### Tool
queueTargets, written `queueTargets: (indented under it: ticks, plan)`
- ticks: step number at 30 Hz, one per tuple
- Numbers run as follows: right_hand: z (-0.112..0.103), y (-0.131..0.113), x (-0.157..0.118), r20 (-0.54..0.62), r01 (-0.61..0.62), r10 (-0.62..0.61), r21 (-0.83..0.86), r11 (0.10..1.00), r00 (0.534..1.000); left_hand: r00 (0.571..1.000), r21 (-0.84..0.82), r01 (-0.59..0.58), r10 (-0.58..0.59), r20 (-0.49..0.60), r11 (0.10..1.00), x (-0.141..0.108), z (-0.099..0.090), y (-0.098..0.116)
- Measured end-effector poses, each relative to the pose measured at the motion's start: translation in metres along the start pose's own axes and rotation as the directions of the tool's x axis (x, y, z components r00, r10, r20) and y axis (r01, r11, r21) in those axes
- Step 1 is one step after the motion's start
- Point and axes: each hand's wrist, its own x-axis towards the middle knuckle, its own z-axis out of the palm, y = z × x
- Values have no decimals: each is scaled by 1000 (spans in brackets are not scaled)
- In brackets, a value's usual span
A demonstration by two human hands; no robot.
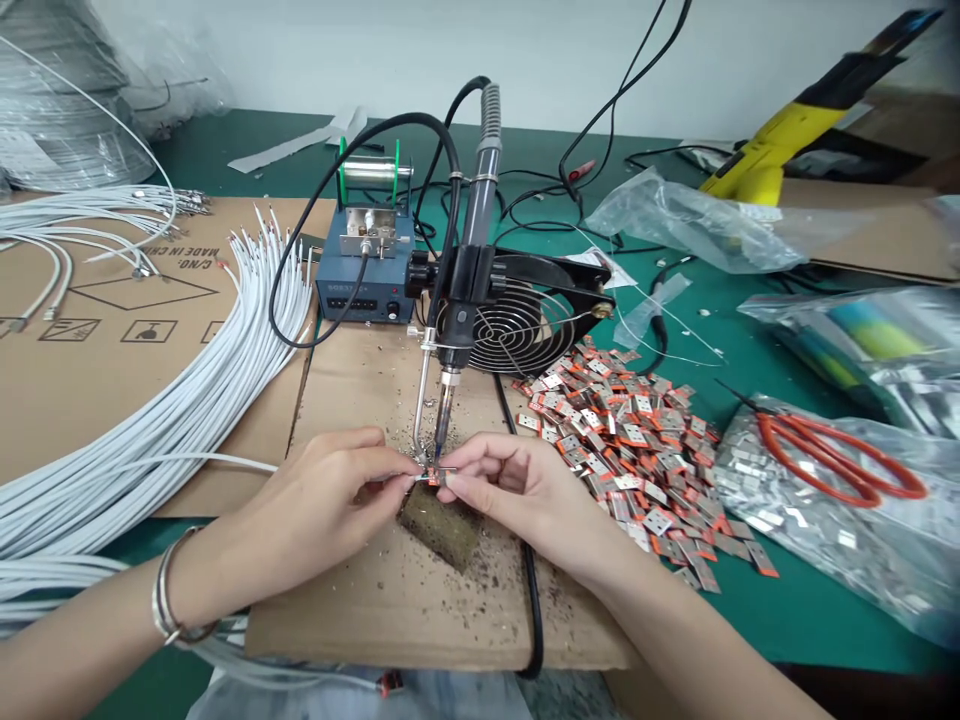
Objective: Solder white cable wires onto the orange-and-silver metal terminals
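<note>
My left hand (349, 490) pinches the end of a white cable (217, 459) between thumb and fingertips. Opposite it, my right hand (517, 485) grips a small metal USB connector (441, 477) with an orange-red part. Cable end and connector meet right under the tip of a soldering iron (453, 385), which is clamped upright in a stand. A thin metal feed tube (421, 400) comes down beside the iron's tip. Below my fingers lies a brownish block (442, 525), with dark specks scattered around it. Whether the wires touch the connector's contacts is too small to tell.
A bundle of white cables (225, 370) fills the left side. Behind stand a blue solder feeder (356, 285) with a solder spool (373, 173) and a black fan (525, 325). On the right are a connector pile (637, 440), a plastic bag (795, 530) and an orange cord (817, 455).
</note>
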Motion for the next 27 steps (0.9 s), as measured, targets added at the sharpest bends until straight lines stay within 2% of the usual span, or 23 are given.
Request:
queueTargets:
  ticks: [6,10,27]
  plan:
    - [1,1,0,8,-7,7,9,1000,1000,1000,26,1,-2,23,1000,0,-1,1]
    - [-1,2,-1,11,-8,8,43,999,1000,1000,-2,12,-12,-3,1000,0,-1,1]
    - [-2,-1,-1,54,-27,20,134,991,998,998,-68,67,-66,17,995,1,-3,3]
